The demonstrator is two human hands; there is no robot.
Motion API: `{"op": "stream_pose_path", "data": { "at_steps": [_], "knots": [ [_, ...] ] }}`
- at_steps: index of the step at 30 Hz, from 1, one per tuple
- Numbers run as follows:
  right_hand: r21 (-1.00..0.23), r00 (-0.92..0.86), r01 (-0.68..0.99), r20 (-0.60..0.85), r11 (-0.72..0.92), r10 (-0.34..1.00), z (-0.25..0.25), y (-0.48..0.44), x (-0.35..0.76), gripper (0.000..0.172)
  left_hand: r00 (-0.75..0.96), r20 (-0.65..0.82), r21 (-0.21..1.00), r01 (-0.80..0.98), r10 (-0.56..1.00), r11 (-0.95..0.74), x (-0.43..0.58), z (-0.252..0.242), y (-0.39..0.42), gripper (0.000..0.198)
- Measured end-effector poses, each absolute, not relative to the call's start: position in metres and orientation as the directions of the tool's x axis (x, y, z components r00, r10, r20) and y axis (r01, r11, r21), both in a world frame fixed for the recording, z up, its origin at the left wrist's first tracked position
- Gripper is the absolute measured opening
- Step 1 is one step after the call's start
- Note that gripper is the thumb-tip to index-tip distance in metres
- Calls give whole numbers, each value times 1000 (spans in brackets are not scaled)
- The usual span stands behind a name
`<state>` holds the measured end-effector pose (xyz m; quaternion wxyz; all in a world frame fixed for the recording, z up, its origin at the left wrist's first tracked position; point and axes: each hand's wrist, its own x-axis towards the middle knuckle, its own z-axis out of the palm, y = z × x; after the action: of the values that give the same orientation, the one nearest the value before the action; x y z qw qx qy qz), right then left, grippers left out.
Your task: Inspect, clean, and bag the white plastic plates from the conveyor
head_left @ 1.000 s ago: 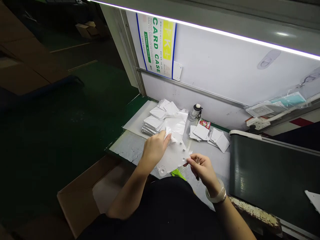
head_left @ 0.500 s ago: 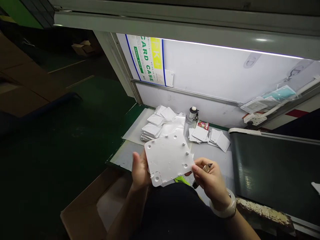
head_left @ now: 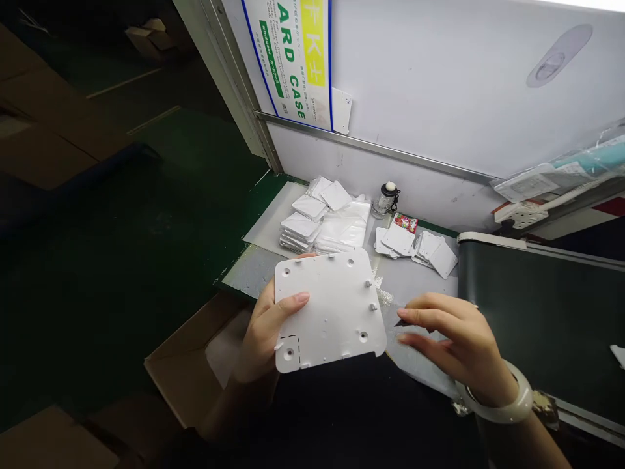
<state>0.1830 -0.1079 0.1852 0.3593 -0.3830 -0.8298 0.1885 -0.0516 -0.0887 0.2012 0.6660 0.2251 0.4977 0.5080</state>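
Note:
My left hand (head_left: 261, 332) is shut on a white square plastic plate (head_left: 329, 306), its thumb on the near face and its fingers behind. The plate has small pegs and screw holes, and a dashed outline marks one corner. My right hand (head_left: 454, 332) is beside the plate's right edge, over the grey work surface (head_left: 415, 293). A small dark-tipped cutter (head_left: 403, 322) pokes out between its fingers, and most of the tool is hidden. Stacks of white square plates (head_left: 299, 229) and a clear plastic bag (head_left: 344, 225) lie beyond the plate.
A second pile of white plates (head_left: 415, 251), a small glass bottle (head_left: 385, 200) and a red packet (head_left: 405, 223) stand at the back. A dark conveyor belt (head_left: 537, 312) runs along the right. An open cardboard box (head_left: 190, 358) sits below the left side.
The white plate has turned and now lies flatter in my left hand. My right hand has moved off the plate to the right. The view has tilted downward.

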Motion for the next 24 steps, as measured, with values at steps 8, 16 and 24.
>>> {"op": "stream_pose_path", "data": {
  "at_steps": [8,16,24],
  "knots": [
    [-491,-479,539,490,685,728,184,-99,176,53,54,-449,791,-440,892,425,-54,201,-94,60],
    [-491,-500,528,480,693,721,184,-96,175,53,72,-472,794,-399,879,459,-59,200,-93,61],
    [-459,-499,541,500,705,708,180,-98,176,52,96,-466,800,-378,880,465,-61,201,-91,60]
  ]
}}
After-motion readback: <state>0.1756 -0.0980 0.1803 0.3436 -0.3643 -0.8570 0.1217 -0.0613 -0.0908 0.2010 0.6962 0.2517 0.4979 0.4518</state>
